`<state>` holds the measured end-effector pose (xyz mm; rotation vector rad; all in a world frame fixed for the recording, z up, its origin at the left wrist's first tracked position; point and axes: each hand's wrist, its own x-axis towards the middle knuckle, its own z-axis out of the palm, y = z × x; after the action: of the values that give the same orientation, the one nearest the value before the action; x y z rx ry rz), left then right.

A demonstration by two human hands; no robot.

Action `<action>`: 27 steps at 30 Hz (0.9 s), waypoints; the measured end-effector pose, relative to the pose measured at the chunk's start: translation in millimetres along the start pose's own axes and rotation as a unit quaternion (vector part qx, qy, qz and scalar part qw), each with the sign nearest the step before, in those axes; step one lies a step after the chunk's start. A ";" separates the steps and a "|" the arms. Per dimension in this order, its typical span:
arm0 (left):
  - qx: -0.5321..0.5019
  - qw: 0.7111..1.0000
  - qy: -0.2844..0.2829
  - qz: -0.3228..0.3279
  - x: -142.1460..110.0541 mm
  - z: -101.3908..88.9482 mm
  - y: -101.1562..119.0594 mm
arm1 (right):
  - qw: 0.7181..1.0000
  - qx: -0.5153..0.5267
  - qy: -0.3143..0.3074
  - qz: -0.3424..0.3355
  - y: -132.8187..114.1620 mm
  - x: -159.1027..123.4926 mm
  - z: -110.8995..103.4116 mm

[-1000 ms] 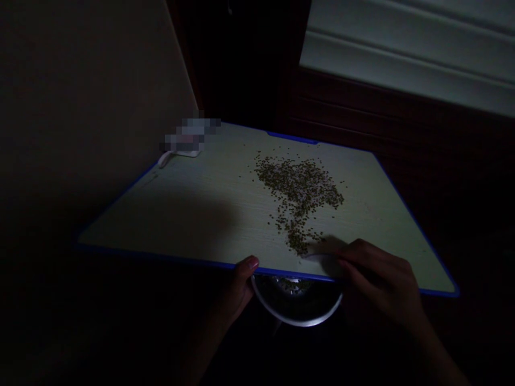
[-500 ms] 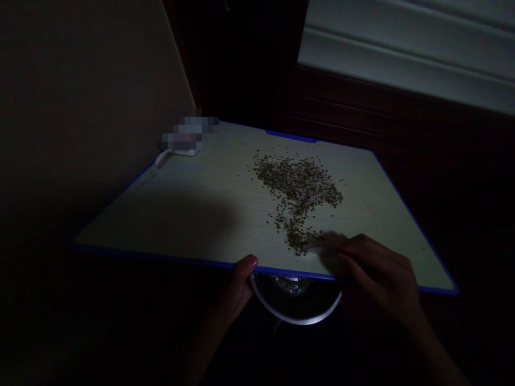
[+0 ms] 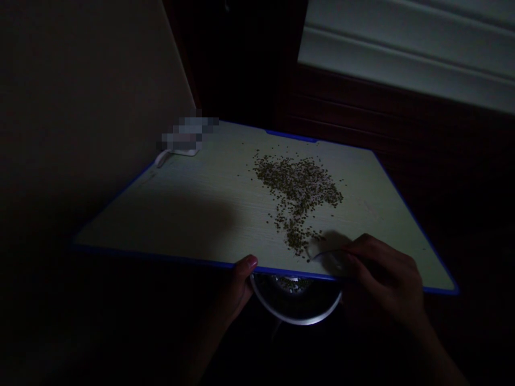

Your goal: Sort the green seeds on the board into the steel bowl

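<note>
While the left hand grips a bowl under the table edge, the right hand, fingers loosely curled, sweeps seeds toward it; more strokes seem needed.

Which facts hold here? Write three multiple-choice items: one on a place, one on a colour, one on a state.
1. Where is the bowl?
A. On the table's middle
B. Below the table's near edge
C. Beside the white cable

2. What colour is the table's rim?
A. Blue
B. Red
C. Yellow

3. How do the seeds lie?
A. Stacked in a jar
B. Scattered loose on the tabletop
C. Sealed in a bag

Answers:
1 B: the left hand holds the bowl under the edge.
2 A: a blue band runs round the pale top.
3 B: they spread loose, trailing toward the right hand.
</note>
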<state>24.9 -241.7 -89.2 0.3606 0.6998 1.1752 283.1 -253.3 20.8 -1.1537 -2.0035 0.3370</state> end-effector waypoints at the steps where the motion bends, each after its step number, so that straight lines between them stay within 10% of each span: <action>1: -0.004 1.000 -0.002 0.001 0.0 0.1 -0.1 | 1.000 -0.018 0.013 0.011 0.0 -0.2 0.0; 27: 0.009 1.000 -0.009 -0.015 2.5 -4.8 -1.2 | 0.999 0.024 -0.034 -0.029 -0.3 1.3 0.7</action>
<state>23.1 -240.2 -94.3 0.3747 0.6991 1.1367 282.1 -252.3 21.1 -1.0665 -2.0728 0.3976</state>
